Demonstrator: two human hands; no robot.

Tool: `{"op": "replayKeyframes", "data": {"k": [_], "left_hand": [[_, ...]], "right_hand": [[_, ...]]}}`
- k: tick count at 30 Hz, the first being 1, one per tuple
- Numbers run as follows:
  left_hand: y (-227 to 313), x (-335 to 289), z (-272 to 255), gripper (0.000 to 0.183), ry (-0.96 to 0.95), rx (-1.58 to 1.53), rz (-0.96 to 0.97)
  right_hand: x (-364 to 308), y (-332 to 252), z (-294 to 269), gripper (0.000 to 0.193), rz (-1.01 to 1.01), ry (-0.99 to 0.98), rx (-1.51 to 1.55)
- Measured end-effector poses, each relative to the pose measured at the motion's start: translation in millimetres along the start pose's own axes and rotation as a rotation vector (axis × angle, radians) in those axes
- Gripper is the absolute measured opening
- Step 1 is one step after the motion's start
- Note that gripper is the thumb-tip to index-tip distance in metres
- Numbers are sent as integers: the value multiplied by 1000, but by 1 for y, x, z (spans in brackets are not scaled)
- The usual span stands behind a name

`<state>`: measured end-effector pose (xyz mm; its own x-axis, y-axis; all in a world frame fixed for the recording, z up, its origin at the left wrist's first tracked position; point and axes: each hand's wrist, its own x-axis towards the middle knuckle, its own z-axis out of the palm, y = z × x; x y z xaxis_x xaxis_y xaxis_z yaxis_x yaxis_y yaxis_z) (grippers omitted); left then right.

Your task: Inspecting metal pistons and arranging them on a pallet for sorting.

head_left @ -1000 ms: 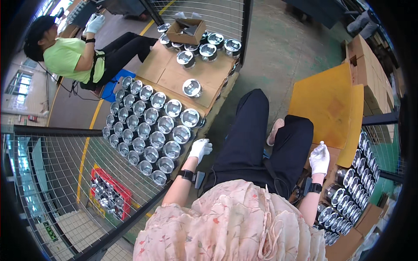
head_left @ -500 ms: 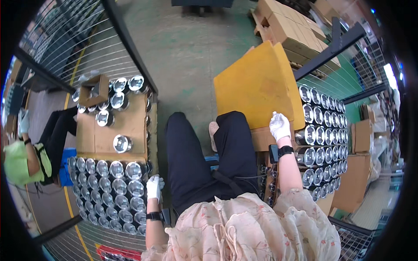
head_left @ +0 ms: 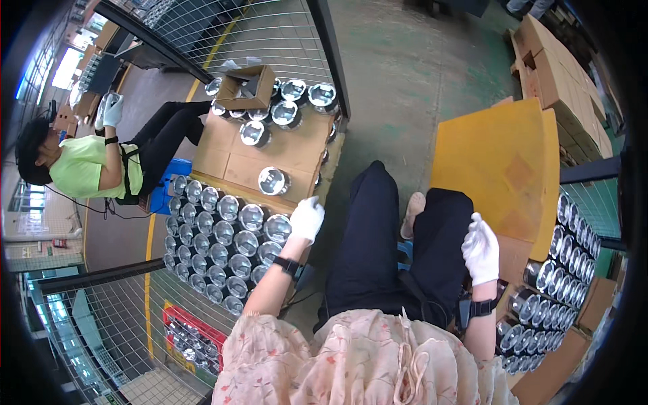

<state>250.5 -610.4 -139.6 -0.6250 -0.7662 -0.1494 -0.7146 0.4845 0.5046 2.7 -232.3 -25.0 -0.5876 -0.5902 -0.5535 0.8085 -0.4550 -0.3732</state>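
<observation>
My left hand (head_left: 307, 220), in a white glove, is closed with fingers curled in and nothing visible in it. It hovers at the right edge of a cardboard sheet (head_left: 236, 152), close to a single silver piston (head_left: 273, 181) standing there. Tight rows of pistons (head_left: 228, 208) with shiny round tops and dark sides stand below the sheet's near edge. My right hand (head_left: 480, 251), also white-gloved, is raised beside my right knee with its fingers bent together; no object shows in it. Close by it leans a large yellow board (head_left: 496, 169), with more pistons (head_left: 557, 280) in rows beyond.
A small open carton (head_left: 244, 91) sits among pistons at the far left. Wire mesh cage panels with a black post (head_left: 331, 57) border the left stack. A co-worker in a lime shirt (head_left: 84, 165) sits left. Boxes on a pallet (head_left: 567, 81) stand far right; a red crate (head_left: 196, 337) is lower left.
The view has turned left, so everything shifts rightward. My left hand has risen from beside the piston rows toward the lone piston. My right hand has come away from the yellow board's lower edge.
</observation>
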Motion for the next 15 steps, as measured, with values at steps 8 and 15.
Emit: {"op": "replayKeyframes", "data": {"k": [8,15], "left_hand": [[52,198,-6,49,56,697,279],[-3,353,40,34,67,684,373]], "right_hand": [[56,27,32,28,118,124,-365],[85,31,52,27,147,155,-561]]}}
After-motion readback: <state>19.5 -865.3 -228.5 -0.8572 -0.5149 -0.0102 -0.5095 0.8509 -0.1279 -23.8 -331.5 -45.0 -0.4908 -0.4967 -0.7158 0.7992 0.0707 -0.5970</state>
